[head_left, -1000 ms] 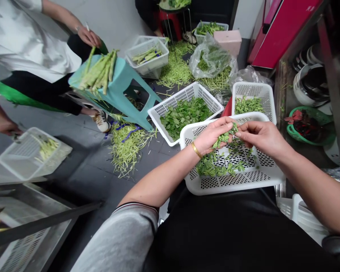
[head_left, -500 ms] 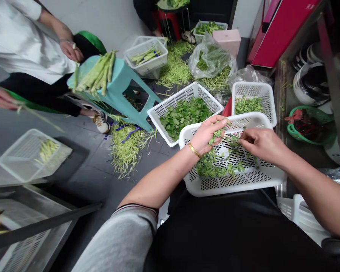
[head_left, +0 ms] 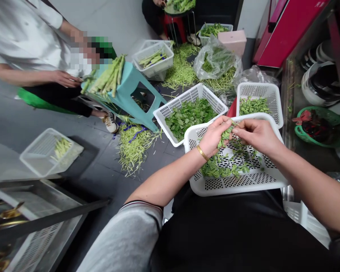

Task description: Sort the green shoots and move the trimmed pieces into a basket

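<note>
A small bunch of leafy greens [head_left: 223, 139] is wrapped in the fingers of my left hand [head_left: 211, 139], which wears a gold bracelet. Closed in a pinch, my right hand [head_left: 257, 136] meets the upper end of that bunch; the bit between its fingertips is mostly hidden. Both hands are over a white perforated basket [head_left: 232, 185] on my lap. More loose sprigs [head_left: 218, 167] lie in it, mainly on the near left side, with scattered bits across the bottom.
Beyond my basket stand a basket of green leaves [head_left: 189, 117] and one of small sprigs [head_left: 253, 105]. A co-worker in white [head_left: 31, 41] sits left by a teal stool [head_left: 127, 81] with stalks on top. Trimmings [head_left: 133, 147] cover the floor. A metal rack [head_left: 82, 207] is at lower left.
My right hand has moved left and up to the bunch in my left hand. The co-worker's arm has swung in toward the stool. The whole view has shifted slightly.
</note>
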Demonstrator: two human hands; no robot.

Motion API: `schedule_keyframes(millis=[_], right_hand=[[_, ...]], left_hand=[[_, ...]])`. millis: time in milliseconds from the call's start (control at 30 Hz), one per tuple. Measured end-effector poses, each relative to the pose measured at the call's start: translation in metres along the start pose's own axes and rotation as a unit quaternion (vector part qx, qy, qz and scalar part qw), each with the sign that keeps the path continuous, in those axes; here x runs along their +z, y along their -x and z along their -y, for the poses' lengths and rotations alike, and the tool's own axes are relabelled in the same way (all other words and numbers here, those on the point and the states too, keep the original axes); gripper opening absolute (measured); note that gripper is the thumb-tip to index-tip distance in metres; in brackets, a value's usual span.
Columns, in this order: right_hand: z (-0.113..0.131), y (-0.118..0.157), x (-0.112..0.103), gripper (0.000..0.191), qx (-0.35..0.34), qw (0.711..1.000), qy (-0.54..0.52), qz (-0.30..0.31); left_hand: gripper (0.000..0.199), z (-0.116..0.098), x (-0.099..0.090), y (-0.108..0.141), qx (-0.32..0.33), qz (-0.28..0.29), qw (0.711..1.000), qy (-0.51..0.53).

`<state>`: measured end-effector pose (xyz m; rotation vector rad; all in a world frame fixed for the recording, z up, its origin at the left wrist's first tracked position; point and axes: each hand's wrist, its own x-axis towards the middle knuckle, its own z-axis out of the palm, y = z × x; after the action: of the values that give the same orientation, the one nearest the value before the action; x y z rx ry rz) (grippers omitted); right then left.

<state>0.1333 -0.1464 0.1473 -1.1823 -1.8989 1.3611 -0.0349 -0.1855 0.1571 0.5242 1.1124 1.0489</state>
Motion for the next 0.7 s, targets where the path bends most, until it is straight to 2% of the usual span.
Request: schedule_keyframes(millis=[133, 200, 233, 267, 300, 367, 400, 433, 500, 533, 633, 700], right_hand=[[-0.012, 0.008, -0.034, 0.06, 0.035, 0.996, -0.049, 0.063], [-0.017, 0.015, -0.044, 0.054, 0.033, 0.995, 0.011, 0.098], [-0.018, 0.02, -0.044, 0.049, 0.023, 0.989, 0.084, 0.12], [-0.018, 0.026, -0.04, 0.044, 0.014, 0.973, 0.183, 0.138], [-0.017, 0.033, -0.032, 0.038, 0.007, 0.944, 0.293, 0.153], [-0.013, 0.049, -0.007, 0.027, 0.002, 0.86, 0.476, 0.185], [-0.011, 0.056, 0.007, 0.024, -0.016, 0.831, 0.508, 0.225], [-0.009, 0.063, 0.019, 0.024, -0.044, 0.816, 0.508, 0.273], [-0.007, 0.074, 0.037, 0.028, -0.086, 0.807, 0.486, 0.325], [-0.008, 0.077, 0.042, 0.027, -0.094, 0.81, 0.479, 0.326], [-0.014, 0.08, 0.045, 0.02, -0.112, 0.828, 0.47, 0.285], [-0.018, 0.08, 0.042, 0.02, -0.148, 0.835, 0.456, 0.269]], left_hand=[[0.023, -0.009, -0.01, -0.002, -0.004, 0.024, 0.998, 0.05], [0.024, -0.012, -0.014, -0.004, -0.016, 0.034, 0.998, 0.057], [0.024, -0.012, -0.014, -0.005, -0.024, 0.038, 0.997, 0.056], [0.023, -0.012, -0.014, -0.007, -0.033, 0.04, 0.997, 0.051], [0.024, -0.013, -0.013, -0.008, -0.043, 0.041, 0.997, 0.044], [0.025, -0.014, -0.01, -0.011, -0.066, 0.039, 0.997, 0.022], [0.025, -0.017, -0.009, -0.012, -0.077, 0.039, 0.996, 0.009], [0.025, -0.02, -0.007, -0.014, -0.089, 0.039, 0.995, -0.006], [0.023, -0.03, 0.0, -0.019, -0.108, 0.044, 0.992, -0.039], [0.022, -0.036, 0.005, -0.023, -0.113, 0.049, 0.991, -0.057], [0.023, -0.056, 0.029, -0.045, -0.108, 0.069, 0.985, -0.117], [0.025, -0.064, 0.052, -0.072, -0.091, 0.06, 0.98, -0.164]])
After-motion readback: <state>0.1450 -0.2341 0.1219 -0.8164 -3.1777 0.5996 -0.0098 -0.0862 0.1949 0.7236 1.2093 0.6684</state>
